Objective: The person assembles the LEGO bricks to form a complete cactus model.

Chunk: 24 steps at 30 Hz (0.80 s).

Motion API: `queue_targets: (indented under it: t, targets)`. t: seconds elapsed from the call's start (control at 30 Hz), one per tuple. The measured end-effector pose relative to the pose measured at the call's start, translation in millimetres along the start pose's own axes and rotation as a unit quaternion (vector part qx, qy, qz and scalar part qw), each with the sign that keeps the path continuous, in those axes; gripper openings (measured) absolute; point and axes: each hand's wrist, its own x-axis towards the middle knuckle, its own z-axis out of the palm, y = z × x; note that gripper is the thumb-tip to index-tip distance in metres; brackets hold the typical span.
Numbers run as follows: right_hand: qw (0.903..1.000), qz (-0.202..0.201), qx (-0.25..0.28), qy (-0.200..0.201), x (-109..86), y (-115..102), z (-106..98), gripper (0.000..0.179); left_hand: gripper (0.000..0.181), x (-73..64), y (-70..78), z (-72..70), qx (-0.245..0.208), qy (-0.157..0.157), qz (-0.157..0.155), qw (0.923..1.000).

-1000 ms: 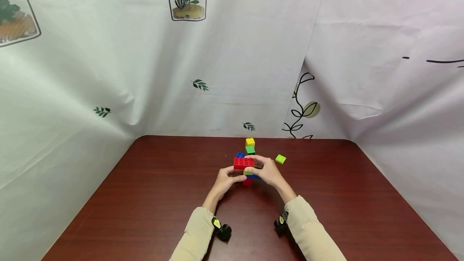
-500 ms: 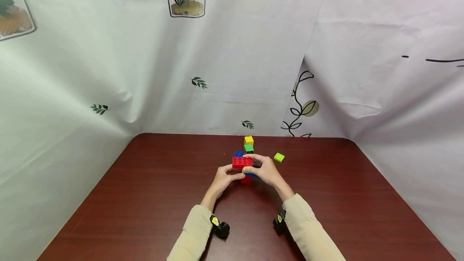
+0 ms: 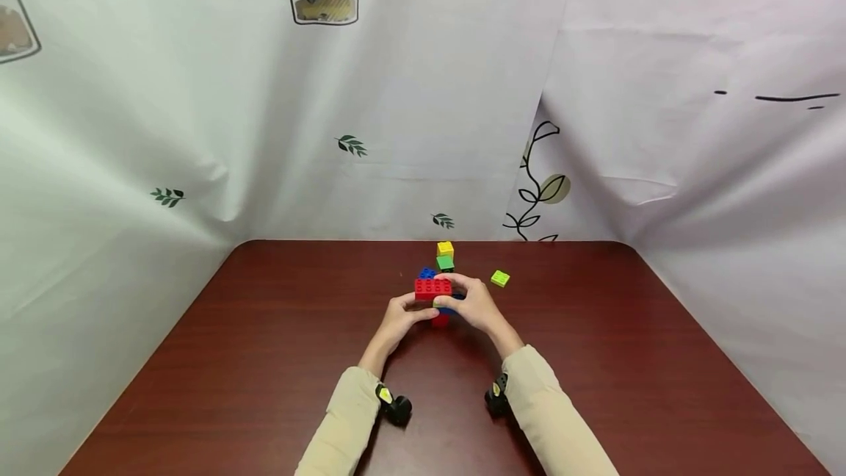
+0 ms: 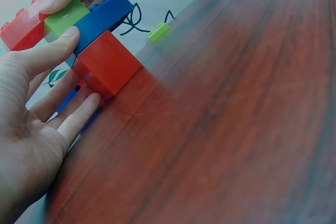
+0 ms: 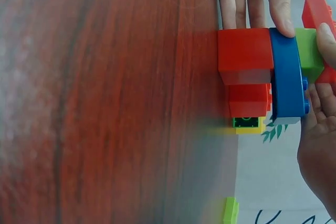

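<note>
In the head view a small tower of toy building bricks stands between the hands. A red brick (image 4: 110,64) on the table bears a blue brick (image 5: 286,74). Above these come a lime green brick (image 4: 65,19) and a long red brick (image 3: 432,289) with studs up. My left hand (image 3: 395,322) holds the tower, its thumb on the blue brick's end and its fingers reaching behind. With thumb and fingers, my right hand (image 3: 477,307) grips the long red brick from the right; its thumb lies by the lime green brick. Parts of the bricks are hidden behind the fingers.
Behind the tower are a yellow brick (image 3: 445,249), a green brick (image 3: 446,263) and a blue brick (image 3: 427,272). A loose lime green brick (image 3: 500,278) lies to the right on the brown table (image 3: 264,358). A pale printed cloth (image 3: 396,94) hangs beyond the table's far edge.
The head view has shifted slightly, so everything appears a little higher and further left. Both hands keep their hold on the tower, with no clear movement among the bricks.
</note>
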Motion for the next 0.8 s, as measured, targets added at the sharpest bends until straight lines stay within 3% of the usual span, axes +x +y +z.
queue_targets:
  t: [0.3, 0.63, 0.8]
  targets:
    - [0.9998, -0.012, -0.015, -0.005, 2.8, -3.5, -0.3, 0.044, 0.04, 1.8, -1.9, -3.6, -0.003, -0.006, 0.005, 1.0]
    - [0.9992, -0.03, -0.014, -0.02, -3.6, 4.3, -2.3, 0.042, 0.041, -2.4, -6.7, 1.4, -0.026, -0.024, 0.016, 0.9992]
    - [0.9988, -0.038, -0.018, -0.023, -7.4, -6.5, -5.3, 0.04, 0.039, -10.7, 10.5, 0.9, -0.026, -0.029, 0.015, 0.9991]
